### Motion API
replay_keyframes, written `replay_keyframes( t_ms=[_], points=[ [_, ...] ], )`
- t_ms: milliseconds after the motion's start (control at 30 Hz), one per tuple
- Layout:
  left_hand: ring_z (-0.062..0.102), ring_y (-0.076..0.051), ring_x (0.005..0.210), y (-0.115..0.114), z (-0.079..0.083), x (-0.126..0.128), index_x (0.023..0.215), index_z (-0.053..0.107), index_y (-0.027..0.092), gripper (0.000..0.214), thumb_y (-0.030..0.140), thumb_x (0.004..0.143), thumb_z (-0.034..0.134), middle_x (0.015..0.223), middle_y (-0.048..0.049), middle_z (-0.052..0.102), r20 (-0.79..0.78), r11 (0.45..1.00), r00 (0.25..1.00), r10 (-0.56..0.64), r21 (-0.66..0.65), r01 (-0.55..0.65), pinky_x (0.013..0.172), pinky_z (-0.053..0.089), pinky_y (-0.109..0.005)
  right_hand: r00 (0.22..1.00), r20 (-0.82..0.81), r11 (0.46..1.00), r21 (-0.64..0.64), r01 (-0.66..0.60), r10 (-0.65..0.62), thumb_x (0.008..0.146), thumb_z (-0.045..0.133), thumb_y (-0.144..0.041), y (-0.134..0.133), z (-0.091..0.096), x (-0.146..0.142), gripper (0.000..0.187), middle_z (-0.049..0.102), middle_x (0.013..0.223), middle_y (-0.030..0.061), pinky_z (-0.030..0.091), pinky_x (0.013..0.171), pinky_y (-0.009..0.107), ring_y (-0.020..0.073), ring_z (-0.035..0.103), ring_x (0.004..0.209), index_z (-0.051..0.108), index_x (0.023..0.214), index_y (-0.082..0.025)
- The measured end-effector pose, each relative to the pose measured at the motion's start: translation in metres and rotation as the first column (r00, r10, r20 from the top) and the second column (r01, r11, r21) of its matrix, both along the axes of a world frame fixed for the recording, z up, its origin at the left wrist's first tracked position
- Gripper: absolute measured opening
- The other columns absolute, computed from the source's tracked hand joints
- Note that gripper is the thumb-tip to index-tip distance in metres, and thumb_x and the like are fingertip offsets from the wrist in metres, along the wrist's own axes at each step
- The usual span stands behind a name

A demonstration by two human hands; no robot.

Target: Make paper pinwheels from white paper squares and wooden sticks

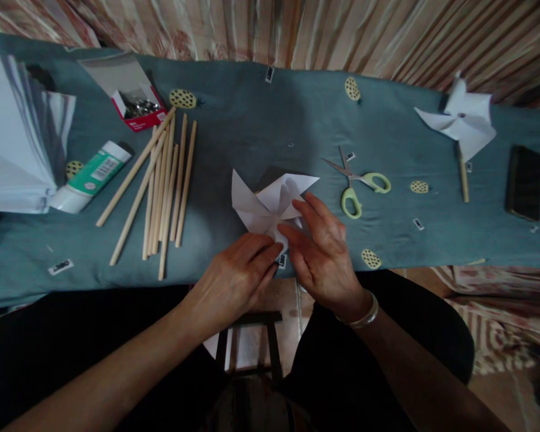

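A white paper pinwheel shape (270,201) lies folded on the teal cloth (261,114) near the table's front edge. My left hand (236,279) has its fingers curled and pinches the paper's near corner. My right hand (321,252) lies over the paper's right side, fingers pressing the flaps toward the centre. It wears a bracelet at the wrist.
Several wooden sticks (162,180) lie to the left, beside a glue tube (92,176), a red box of pins (137,108) and a stack of white paper (13,138). Green-handled scissors (357,183), a finished pinwheel on a stick (461,123) and a dark phone (524,182) lie to the right.
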State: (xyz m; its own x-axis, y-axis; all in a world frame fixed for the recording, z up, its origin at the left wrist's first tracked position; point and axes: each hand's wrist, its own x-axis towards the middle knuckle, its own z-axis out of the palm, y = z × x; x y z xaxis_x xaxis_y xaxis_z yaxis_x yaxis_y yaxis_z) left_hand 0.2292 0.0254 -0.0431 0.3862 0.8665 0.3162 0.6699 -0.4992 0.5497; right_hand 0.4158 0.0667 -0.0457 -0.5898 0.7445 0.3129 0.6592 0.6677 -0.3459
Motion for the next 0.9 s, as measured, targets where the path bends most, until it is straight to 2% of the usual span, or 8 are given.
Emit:
replay_keyframes(
  t_ms=[133, 300, 633, 900],
  points=[
    [0.067, -0.022, 0.092, -0.0003, 0.0009, -0.0006, 0.109, 0.064, 0.005, 0.021, 0.011, 0.091, 0.057, 0.100, -0.0124, 0.068, -0.004, 1.000, 1.000, -0.004, -0.011, 0.004, 0.080, 0.062, -0.035, 1.000, 0.013, 1.000, 0.016, 0.000, 0.000, 0.094, 0.044, -0.016, 0.0012, -0.0001, -0.0004, 0.030, 0.047, 0.147, 0.0100, 0.038, 0.110, 0.053, 0.0306, 0.033, 0.146, 0.060, 0.118, -0.022],
    [0.067, -0.022, 0.092, -0.0003, 0.0011, -0.0010, 0.108, 0.065, 0.006, 0.020, 0.011, 0.091, 0.057, 0.100, -0.0122, 0.068, -0.007, 1.000, 1.000, -0.005, -0.003, 0.005, 0.079, 0.062, -0.034, 1.000, 0.024, 0.999, 0.042, -0.012, 0.011, 0.094, 0.045, -0.014, 0.0035, 0.0005, -0.0014, 0.028, 0.047, 0.145, 0.0156, 0.039, 0.108, 0.053, 0.0334, 0.034, 0.144, 0.063, 0.114, -0.016],
    [0.067, -0.021, 0.092, 0.0009, 0.0033, -0.0004, 0.107, 0.065, 0.007, 0.019, 0.011, 0.092, 0.054, 0.100, -0.0119, 0.068, -0.019, 1.000, 1.000, -0.006, 0.005, 0.006, 0.078, 0.062, -0.032, 0.998, 0.067, 0.999, 0.046, 0.019, -0.022, 0.095, 0.041, -0.016, 0.0051, -0.0014, -0.0062, 0.031, 0.045, 0.147, 0.0117, 0.038, 0.109, 0.052, 0.0301, 0.030, 0.146, 0.061, 0.118, -0.022],
    [0.067, -0.020, 0.091, 0.0011, 0.0021, 0.0000, 0.107, 0.065, 0.007, 0.019, 0.011, 0.092, 0.054, 0.099, -0.0119, 0.068, -0.028, 1.000, 1.000, -0.004, -0.006, 0.004, 0.079, 0.061, -0.032, 0.993, 0.119, 0.994, 0.105, -0.003, -0.010, 0.097, 0.040, -0.017, 0.0057, -0.0033, -0.0080, 0.031, 0.043, 0.147, 0.0146, 0.039, 0.105, 0.050, 0.0329, 0.029, 0.146, 0.060, 0.121, -0.018]
  ],
)
